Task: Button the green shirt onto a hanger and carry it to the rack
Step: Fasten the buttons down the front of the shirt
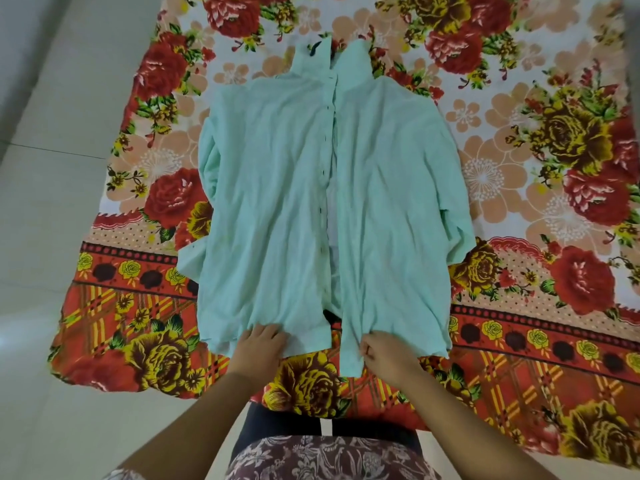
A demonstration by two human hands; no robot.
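Mint-green cloth, thin and soft: the green shirt (277, 202) lies flat on the flowered sheet (536, 150), with its collar (353, 60) at 12 o'clock and its hem at 6 o'clock, close to me. My left hand (261, 344) has the fingers curled on the hem of the panel at 7 o'clock and holds it. My right hand (381, 355) pinches the hem of the other panel at 5 o'clock, fingers closed narrow on the cloth. The front is open, with a gap between the two panels, and small dark buttons (325, 188) run along the edge of the panel on my left. I judge this cloth light and limp; it will fold and slide and not keep a shape. Better to take it at the firmer button strip or at the collar, not in the loose middle. I cannot make out a hanger inside.
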